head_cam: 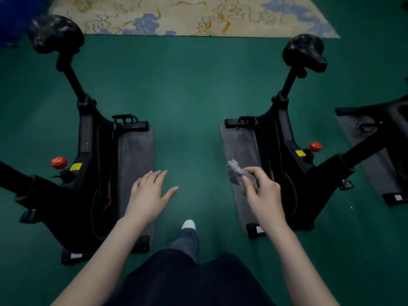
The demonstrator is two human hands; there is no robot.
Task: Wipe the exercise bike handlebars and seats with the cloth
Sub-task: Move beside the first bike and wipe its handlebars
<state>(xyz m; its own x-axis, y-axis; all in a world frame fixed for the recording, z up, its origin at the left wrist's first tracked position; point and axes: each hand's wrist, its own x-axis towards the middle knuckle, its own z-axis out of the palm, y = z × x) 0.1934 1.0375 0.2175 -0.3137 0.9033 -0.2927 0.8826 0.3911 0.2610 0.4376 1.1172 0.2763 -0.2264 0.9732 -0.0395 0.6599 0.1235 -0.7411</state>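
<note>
1. The right hand (263,193) is gripping a crumpled grey cloth (237,173), with the fingers and thumb curled round it and its free end sticking up past the fingertips.
2. The cloth is hanging in the air above the grey mat (239,140) under the right bike (284,151), apart from the frame.
3. The left hand (150,195) is holding nothing, its fingers straight and spread, hovering beside the mat (135,155) of the left bike (88,173).
4. The person is standing on the green floor (187,96) between the two bikes, one white shoe (188,224) pointing forward.
5. The left seat (55,32) and the right seat (304,51) are sitting at the far ends of the bikes, well apart from both hands.
6. A red knob (58,162) is showing on the left bike, another (315,146) on the right.
7. A patterned rug (176,14) is lying beyond the seats.
</note>
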